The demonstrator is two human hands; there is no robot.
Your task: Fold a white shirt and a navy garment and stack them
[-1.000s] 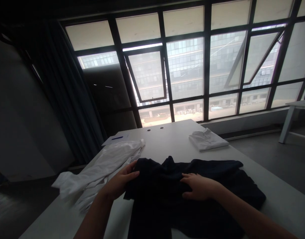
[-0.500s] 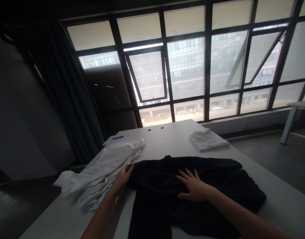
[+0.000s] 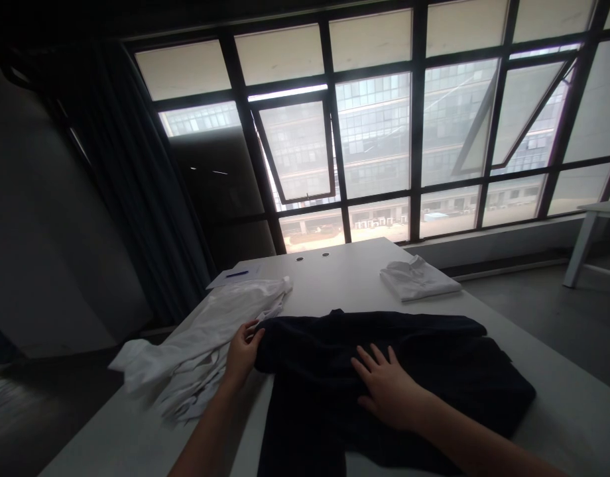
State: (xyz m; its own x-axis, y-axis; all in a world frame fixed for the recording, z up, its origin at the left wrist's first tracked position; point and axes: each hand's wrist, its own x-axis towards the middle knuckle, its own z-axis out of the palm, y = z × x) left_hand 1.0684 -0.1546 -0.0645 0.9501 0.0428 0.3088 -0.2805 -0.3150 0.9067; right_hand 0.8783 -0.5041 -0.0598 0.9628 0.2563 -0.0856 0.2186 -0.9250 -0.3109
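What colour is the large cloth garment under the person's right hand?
The large cloth garment looks very dark navy, nearly black, best seen in the head view.

Dark garment (image 3: 329, 374) cut off by bottom edge; side table (image 3: 606, 208) by right.

A garment (image 3: 305, 411) lay across the near part of the counter (image 3: 335, 285), the left hand (image 3: 243, 354) at its left edge, the right hand (image 3: 390, 391) on top. Left of it lay a pile of clothes (image 3: 205, 338); beyond the pile, a pen (image 3: 237, 273) lay on a paper sheet (image 3: 223, 282). A shirt (image 3: 419, 279) lay beyond the garment, toward the counter's right edge. Windows (image 3: 374, 139) stood behind the counter, a curtain (image 3: 140, 199) to the left, another table (image 3: 578, 245) well apart to the right.
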